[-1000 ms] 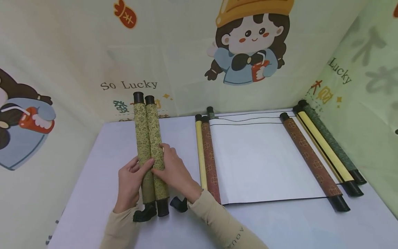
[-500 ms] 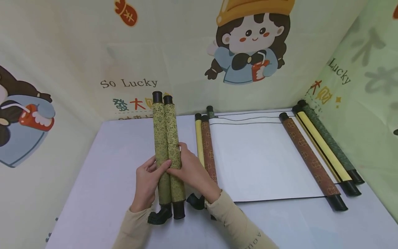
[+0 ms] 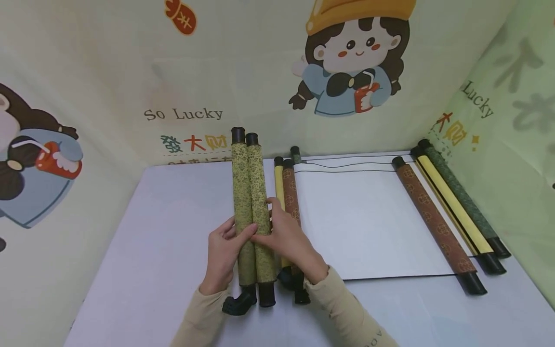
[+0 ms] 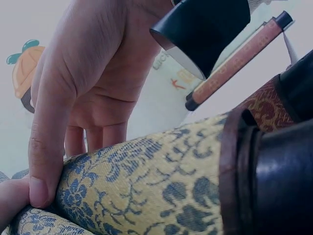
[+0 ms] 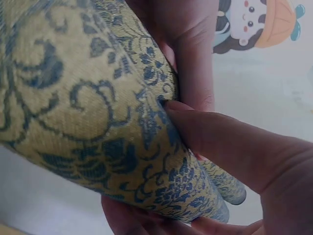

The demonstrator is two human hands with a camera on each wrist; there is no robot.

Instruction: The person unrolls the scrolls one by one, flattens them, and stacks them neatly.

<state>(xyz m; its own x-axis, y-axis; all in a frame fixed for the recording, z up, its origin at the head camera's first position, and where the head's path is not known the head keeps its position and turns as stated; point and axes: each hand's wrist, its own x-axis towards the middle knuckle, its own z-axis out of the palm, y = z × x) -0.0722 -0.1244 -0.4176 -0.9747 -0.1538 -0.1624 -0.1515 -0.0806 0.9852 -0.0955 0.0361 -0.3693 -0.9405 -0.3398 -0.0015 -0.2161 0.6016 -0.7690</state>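
Note:
Two parallel rolls of a scroll, wrapped in yellow brocade with a dark blue floral pattern, stand side by side in the head view, black knobs at their ends. My left hand [image 3: 223,255] grips the left roll [image 3: 242,188], its thumb across the front. My right hand [image 3: 292,236] holds the right roll [image 3: 259,188], thumb near the left thumb. Close up in the left wrist view, the brocade roll [image 4: 190,176] ends in a black knob [image 4: 288,171]. In the right wrist view, my right thumb presses on the patterned roll [image 5: 88,112].
To the right lies a spread scroll with white paper [image 3: 351,221] between reddish-brown rolls [image 3: 433,217]. Beside and behind it are yellow rolls [image 3: 455,202] and a dark green roll [image 3: 466,195]. A patterned cloth [image 3: 260,72] hangs behind the white table [image 3: 173,217].
Both hands have carried the paired brocade rolls to the right, up beside the spread scroll's left rolls. Their grip looks the same.

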